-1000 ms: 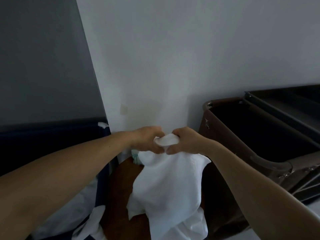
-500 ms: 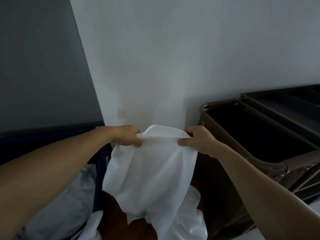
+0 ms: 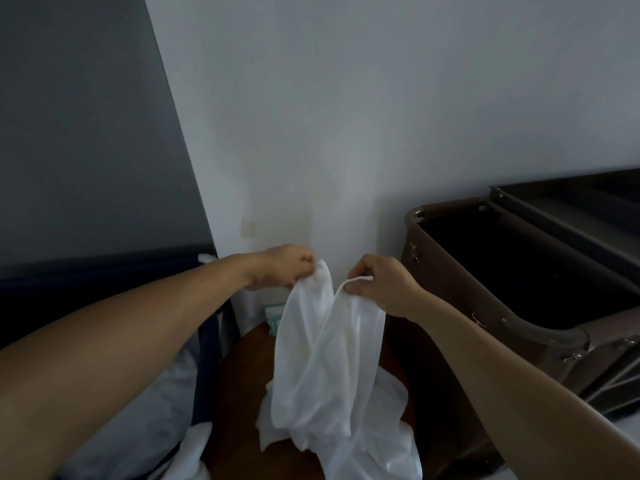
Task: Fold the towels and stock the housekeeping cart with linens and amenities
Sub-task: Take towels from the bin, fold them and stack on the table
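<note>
Beside the cart, a white towel

Single head cam, wide-angle, worn on the person. It faces forward and down into a wall corner. Close range: forearms enter from the bottom corners, left hand and right hand mid-frame on the towel. Cart clipped at right edge.

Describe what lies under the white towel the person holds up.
More white cloth lies heaped on the brown floor below the towel. Whatever is beneath that heap is covered.
</note>
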